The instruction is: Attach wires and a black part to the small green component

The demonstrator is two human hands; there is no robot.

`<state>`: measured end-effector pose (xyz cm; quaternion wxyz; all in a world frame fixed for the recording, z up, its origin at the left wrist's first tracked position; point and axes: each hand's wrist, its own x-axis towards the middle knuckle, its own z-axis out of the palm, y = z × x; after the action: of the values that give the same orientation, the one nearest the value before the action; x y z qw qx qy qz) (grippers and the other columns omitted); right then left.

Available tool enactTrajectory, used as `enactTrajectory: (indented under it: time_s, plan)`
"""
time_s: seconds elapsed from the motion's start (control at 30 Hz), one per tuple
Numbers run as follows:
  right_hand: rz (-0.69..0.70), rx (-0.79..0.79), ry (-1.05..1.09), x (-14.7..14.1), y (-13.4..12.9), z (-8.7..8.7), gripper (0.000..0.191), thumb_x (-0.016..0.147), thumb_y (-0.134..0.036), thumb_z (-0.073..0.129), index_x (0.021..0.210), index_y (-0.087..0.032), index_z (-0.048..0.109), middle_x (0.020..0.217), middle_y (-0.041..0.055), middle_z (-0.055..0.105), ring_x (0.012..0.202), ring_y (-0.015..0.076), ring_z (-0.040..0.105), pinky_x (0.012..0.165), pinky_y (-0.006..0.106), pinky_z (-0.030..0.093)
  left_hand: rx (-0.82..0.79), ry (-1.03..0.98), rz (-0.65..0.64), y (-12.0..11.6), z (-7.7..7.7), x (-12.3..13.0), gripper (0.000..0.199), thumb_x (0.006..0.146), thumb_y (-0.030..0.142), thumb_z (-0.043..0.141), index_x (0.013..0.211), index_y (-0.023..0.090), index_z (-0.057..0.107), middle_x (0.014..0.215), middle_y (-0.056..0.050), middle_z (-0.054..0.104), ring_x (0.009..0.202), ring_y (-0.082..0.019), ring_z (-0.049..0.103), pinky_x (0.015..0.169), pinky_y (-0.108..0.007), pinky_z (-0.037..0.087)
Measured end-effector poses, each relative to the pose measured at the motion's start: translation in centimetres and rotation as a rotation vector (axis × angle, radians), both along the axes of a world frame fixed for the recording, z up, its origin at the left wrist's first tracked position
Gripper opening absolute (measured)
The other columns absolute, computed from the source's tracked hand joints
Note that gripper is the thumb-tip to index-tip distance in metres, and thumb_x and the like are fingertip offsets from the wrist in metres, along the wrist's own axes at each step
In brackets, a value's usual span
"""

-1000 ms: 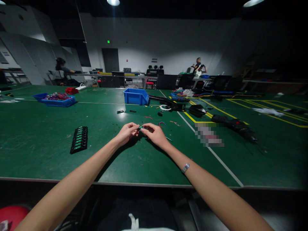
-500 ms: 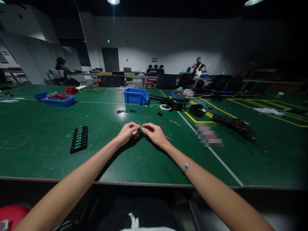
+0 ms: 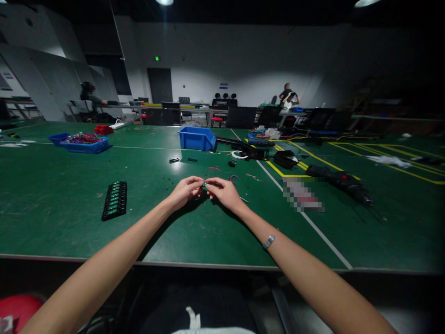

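A small green piece (image 3: 205,184) is pinched between the fingertips of both hands, a little above the green table. My left hand (image 3: 187,191) grips it from the left and my right hand (image 3: 224,192) from the right, the fingertips nearly touching. The fingers cover much of the piece, so its shape is unclear. To the left, a black tray (image 3: 114,200) bears a row of several green pieces. Beyond my hands lie two small dark parts, one at the left (image 3: 174,160) and one nearer the middle (image 3: 192,160). Red and blue wires (image 3: 234,177) lie just past my right hand.
A blue bin (image 3: 197,138) stands beyond my hands. A blue tray of coloured wires (image 3: 85,144) is at the back left. Black tool-like equipment (image 3: 342,182) lies at the right, near yellow tape lines. People are at far tables.
My fingers have shifted slightly around the green piece, and less of it shows between them. Both hands remain in nearly the same place.
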<state>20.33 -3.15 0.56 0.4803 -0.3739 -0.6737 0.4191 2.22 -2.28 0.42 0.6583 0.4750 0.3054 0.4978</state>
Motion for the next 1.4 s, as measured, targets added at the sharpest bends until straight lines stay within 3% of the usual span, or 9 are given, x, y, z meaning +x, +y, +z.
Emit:
enactTrajectory:
  time_s: [0.27, 0.9, 1.4]
  plan:
    - [-0.031, -0.019, -0.013, -0.05, -0.05, 0.11, 0.039, 0.085, -0.048, 0.064, 0.098, -0.012, 0.071, 0.066, 0.0048, 0.067, 0.052, 0.0136, 0.06, 0.049, 0.024, 0.048, 0.066, 0.068, 0.01, 0.02, -0.26, 0.05, 0.032, 0.069, 0.03, 0.082, 0.09, 0.011, 0.067, 0.072, 0.0, 0.063, 0.058, -0.007, 0.055, 0.059, -0.021, 0.043]
    - [-0.02, -0.038, -0.022, 0.01, -0.04, 0.04, 0.036, 0.083, -0.046, 0.066, 0.095, -0.013, 0.072, 0.063, 0.0038, 0.066, 0.05, 0.0125, 0.059, 0.045, 0.022, 0.047, 0.114, 0.11, -0.019, 0.05, -0.53, 0.0, 0.029, 0.074, 0.03, 0.078, 0.093, 0.012, 0.066, 0.074, -0.001, 0.062, 0.058, -0.009, 0.058, 0.059, -0.023, 0.046]
    - [-0.007, -0.067, -0.012, 0.15, 0.12, -0.12, 0.039, 0.083, -0.049, 0.066, 0.097, -0.013, 0.072, 0.066, 0.0044, 0.068, 0.051, 0.0132, 0.06, 0.047, 0.023, 0.049, 0.053, 0.058, -0.033, -0.1, -0.27, 0.14, 0.03, 0.072, 0.03, 0.08, 0.091, 0.011, 0.066, 0.071, -0.002, 0.063, 0.059, -0.01, 0.059, 0.061, -0.025, 0.049]
